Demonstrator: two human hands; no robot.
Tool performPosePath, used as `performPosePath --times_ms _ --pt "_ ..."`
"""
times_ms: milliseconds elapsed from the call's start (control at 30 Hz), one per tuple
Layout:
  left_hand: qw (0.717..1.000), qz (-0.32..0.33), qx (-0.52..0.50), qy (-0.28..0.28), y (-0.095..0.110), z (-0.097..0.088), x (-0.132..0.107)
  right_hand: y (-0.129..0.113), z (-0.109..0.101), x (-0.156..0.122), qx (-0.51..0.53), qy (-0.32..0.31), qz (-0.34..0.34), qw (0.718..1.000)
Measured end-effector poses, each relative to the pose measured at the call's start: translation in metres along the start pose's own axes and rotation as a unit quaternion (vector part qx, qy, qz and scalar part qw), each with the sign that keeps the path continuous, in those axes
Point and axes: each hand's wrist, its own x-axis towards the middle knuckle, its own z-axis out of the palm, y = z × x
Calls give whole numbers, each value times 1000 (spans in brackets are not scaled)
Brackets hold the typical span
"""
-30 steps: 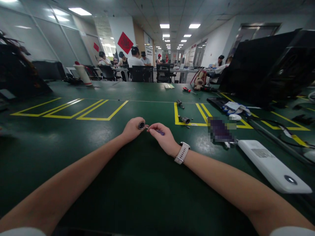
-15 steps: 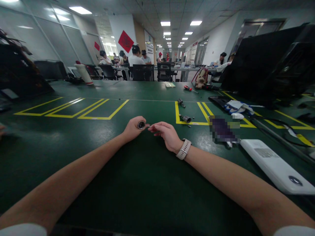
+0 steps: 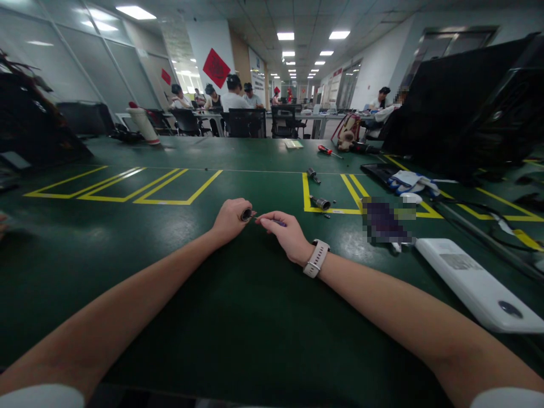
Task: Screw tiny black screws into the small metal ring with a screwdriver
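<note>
My left hand (image 3: 230, 222) is closed around a dark cylindrical metal part (image 3: 246, 215) whose round hollow end faces me. Just right of it, my right hand (image 3: 285, 232) pinches a slim tool with a purple handle (image 3: 279, 222); it looks like a small screwdriver, but its tip is too small to make out. A small gap separates the fingertips of the two hands. Beyond my right hand, two similar metal parts, a far one (image 3: 313, 175) and a near one (image 3: 321, 202), lie at a yellow-taped outline, with a few tiny pieces (image 3: 327, 215) close by.
The green table (image 3: 272, 317) carries yellow tape outlines (image 3: 170, 202). To the right are a white power bank (image 3: 471, 280), a blurred-out purple thing (image 3: 385, 221), gloves (image 3: 412, 184) and cables. A red screwdriver (image 3: 325, 150) lies farther back. Several people sit at distant desks.
The thin metal shaft seen between my hands is now hardly visible. My right fingers have shifted and the purple handle shows. The hollow end in my left hand has turned slightly.
</note>
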Motion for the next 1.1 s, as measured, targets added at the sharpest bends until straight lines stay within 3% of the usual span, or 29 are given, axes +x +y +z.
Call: performPosePath --times_ms 167,333,533,767,1100 --pt "995 -22 -97 12 2 -1 -2 2 -5 4 115 -12 49 992" --pt "983 -58 -171 11 -1 1 -2 3 -6 5 139 -24 50 989" --pt "996 -57 -67 7 -4 4 0 1 0 1 68 9 8 998" --pt "999 8 12 -43 -1 4 1 2 0 2 26 0 18 999" --pt "980 -53 -192 -13 -1 2 -2 2 -9 7 144 -37 61 987"
